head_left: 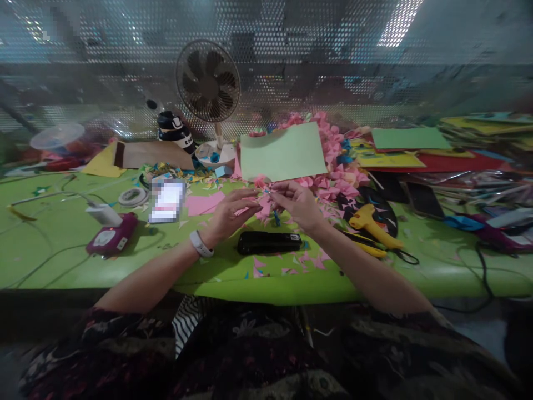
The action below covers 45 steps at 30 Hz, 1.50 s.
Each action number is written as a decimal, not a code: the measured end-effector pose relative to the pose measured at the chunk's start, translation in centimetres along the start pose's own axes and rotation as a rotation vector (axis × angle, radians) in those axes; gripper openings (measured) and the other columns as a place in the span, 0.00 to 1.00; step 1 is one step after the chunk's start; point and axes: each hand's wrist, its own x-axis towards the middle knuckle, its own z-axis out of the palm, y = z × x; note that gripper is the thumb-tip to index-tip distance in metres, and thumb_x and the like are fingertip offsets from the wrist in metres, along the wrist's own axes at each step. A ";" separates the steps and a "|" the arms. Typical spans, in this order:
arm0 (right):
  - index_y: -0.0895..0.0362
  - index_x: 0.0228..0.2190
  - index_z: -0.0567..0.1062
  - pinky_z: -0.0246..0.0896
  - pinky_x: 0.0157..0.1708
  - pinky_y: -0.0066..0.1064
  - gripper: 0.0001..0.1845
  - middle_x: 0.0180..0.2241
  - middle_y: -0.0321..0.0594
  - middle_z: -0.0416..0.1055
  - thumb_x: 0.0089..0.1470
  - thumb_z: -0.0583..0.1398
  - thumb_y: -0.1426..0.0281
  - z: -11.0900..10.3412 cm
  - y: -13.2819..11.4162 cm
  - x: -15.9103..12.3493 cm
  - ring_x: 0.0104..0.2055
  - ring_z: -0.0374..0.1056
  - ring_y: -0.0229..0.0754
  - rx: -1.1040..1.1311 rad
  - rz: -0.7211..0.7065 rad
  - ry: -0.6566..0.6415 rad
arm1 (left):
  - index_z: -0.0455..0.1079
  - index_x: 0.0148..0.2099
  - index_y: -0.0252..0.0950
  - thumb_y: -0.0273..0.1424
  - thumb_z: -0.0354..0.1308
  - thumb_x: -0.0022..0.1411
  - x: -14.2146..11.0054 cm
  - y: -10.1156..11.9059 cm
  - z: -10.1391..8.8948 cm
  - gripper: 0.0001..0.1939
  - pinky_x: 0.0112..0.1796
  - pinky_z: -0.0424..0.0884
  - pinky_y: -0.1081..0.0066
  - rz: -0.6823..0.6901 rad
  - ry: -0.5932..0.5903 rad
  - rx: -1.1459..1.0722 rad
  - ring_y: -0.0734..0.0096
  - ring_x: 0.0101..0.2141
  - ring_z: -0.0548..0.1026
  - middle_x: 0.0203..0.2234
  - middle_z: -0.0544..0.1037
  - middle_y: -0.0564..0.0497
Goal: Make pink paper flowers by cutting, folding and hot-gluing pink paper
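Observation:
My left hand (234, 214), with a white band on its wrist, has thumb and fingers closed at the edge of a small pink paper piece (265, 208). From the other side my right hand (298, 206) pinches the same piece; its fingertips partly hide it. Just below the hands a black stapler (270, 243) lies flat on the green tabletop (200, 269). Behind them spreads a heap of folded pink paper pieces (333, 147), with a pale green sheet (283, 151) leaning on it. Pink scraps (291, 266) are scattered around the stapler.
To the right lie a yellow glue gun (375, 226) and a dark phone (425, 200). On the left are a lit phone (167, 201), a tape roll (133, 196) and a purple power socket (112, 236) with cables. A fan (208, 80) stands behind.

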 end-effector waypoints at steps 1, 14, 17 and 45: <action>0.58 0.35 0.75 0.71 0.27 0.28 0.21 0.28 0.36 0.75 0.44 0.71 0.59 0.0 0.1 0.0 0.27 0.72 0.35 0.014 -0.005 0.012 | 0.79 0.39 0.37 0.31 0.62 0.63 0.0 0.1 0.0 0.05 0.47 0.75 0.61 -0.018 -0.010 -0.009 0.64 0.46 0.79 0.44 0.82 0.43; 0.56 0.44 0.70 0.74 0.36 0.35 0.22 0.43 0.46 0.77 0.51 0.66 0.59 -1.3 0.3 1.0 0.38 0.76 0.43 -0.184 0.019 0.032 | 0.75 0.40 0.33 0.44 0.60 0.63 -0.2 0.2 0.0 0.17 0.32 0.75 0.70 -0.625 -0.190 -0.426 0.68 0.31 0.80 0.31 0.82 0.45; 0.60 0.50 0.71 0.71 0.34 0.38 0.25 0.44 0.51 0.76 0.53 0.62 0.61 -1.6 0.3 1.0 0.39 0.74 0.48 -0.771 0.035 -0.085 | 0.74 0.40 0.32 0.43 0.63 0.61 0.6 0.4 -0.2 0.17 0.30 0.75 0.72 -0.852 -0.076 -0.594 0.67 0.33 0.81 0.33 0.82 0.44; 0.58 0.32 0.73 0.53 0.26 0.31 0.14 0.24 0.38 0.68 0.56 0.48 0.68 -1.1 -1.8 -0.7 0.23 0.58 0.39 -0.795 -0.127 -0.266 | 0.76 0.40 0.32 0.34 0.62 0.64 1.1 0.7 -0.5 0.09 0.49 0.74 0.62 -0.976 0.018 -0.902 0.68 0.41 0.81 0.39 0.82 0.44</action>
